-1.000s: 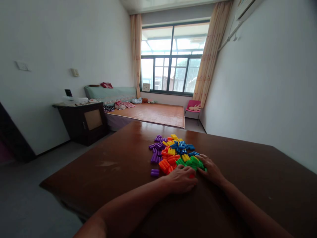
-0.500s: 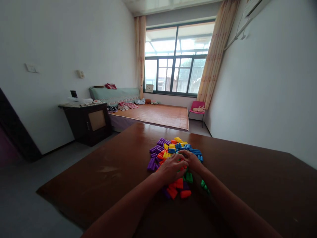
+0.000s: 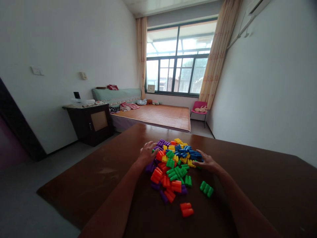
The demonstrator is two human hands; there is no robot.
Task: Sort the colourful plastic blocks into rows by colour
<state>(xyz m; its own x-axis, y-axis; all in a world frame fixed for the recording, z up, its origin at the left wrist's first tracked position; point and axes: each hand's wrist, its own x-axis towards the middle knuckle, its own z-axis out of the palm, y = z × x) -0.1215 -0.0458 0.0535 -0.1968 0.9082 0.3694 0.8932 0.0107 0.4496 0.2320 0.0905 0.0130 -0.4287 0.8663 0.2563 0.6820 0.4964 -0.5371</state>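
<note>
A heap of plastic toy blocks in purple, orange, yellow, blue and green lies on the brown table (image 3: 104, 168). At the heap's left edge, by the purple blocks (image 3: 150, 168), is my left hand (image 3: 148, 153) with its fingers spread. My right hand (image 3: 206, 162) is open at the right edge, thumb and fingers apart around the blue blocks (image 3: 185, 151). Green blocks (image 3: 177, 173) lie in the middle between my hands. Nearer to me, a green block (image 3: 206, 189) and an orange block (image 3: 186, 209) lie apart from the heap.
Beyond the table stands a bed (image 3: 158, 114) with clothes on it. A dark cabinet (image 3: 84, 127) is at the left. A pink chair (image 3: 199, 107) with a soft toy stands by the window (image 3: 177, 66).
My hands were together over the middle of the heap. They have parted to its left and right sides, uncovering the green blocks. An orange block now lies nearer to me.
</note>
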